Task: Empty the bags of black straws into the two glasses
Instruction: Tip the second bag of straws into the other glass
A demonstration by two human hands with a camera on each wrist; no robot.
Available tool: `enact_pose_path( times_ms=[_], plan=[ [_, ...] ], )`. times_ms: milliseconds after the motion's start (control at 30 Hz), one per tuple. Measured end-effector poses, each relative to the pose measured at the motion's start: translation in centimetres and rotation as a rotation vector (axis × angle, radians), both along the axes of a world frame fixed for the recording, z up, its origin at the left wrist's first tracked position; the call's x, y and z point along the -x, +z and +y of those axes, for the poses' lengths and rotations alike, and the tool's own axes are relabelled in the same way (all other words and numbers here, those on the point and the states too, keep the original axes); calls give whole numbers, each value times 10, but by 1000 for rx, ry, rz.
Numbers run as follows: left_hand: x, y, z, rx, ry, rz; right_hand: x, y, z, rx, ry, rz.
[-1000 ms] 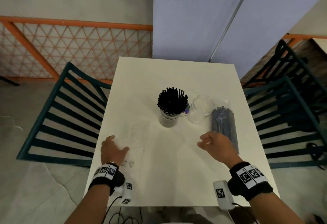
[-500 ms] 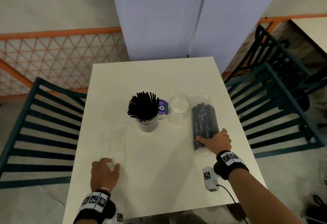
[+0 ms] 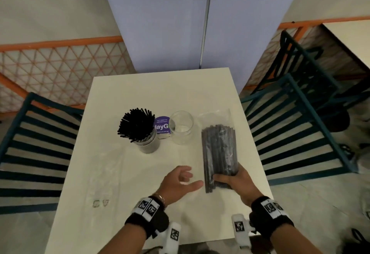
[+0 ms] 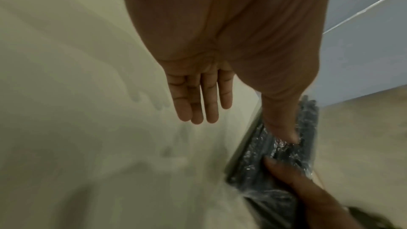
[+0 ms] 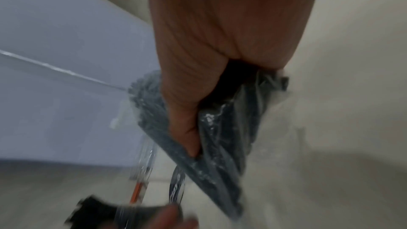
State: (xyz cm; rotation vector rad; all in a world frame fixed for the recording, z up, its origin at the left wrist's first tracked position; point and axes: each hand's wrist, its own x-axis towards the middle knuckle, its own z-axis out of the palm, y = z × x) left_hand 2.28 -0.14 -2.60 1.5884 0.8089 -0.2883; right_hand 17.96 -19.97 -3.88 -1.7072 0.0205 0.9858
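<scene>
The purple label (image 3: 162, 125) sits partly hidden between both glasses, text unreadable.

On the table (image 3: 124, 173), the glass of straws (image 3: 147, 139) stands left of the sticker (image 3: 162, 125), empty glass (image 3: 181, 127) just right of it. Bag of straws (image 3: 219, 153) lies further right, its near end in the right hand (image 3: 240, 183); left hand (image 3: 176, 183) sits just left of it.

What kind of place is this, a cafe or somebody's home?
Probably a cafe or similar eatery: a small white table with slatted teal chairs either side, a glass of black straws, and another table nearby.
</scene>
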Motion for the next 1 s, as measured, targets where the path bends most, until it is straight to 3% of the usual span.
enact_pose_path(
  times_ms=[133,267,467,633,800,900,1000],
  plan=[
    [-46,24,-30,166,159,-186,24,19,-14,-59,114,-175],
    [-58,47,-45,234,389,-298,29,38,-10,-27,249,-267],
    [-31,59,-23,464,394,-393,-4,91,-7,-175,447,-211],
    [-4,66,-13,535,221,-387,-27,114,27,-372,391,-134],
    [16,66,-6,540,120,-350,-34,127,60,-579,399,70],
    [28,61,6,475,219,-358,-36,134,61,-521,207,-32],
    [39,53,22,369,332,-328,-38,148,47,-392,86,-286]
  ],
)
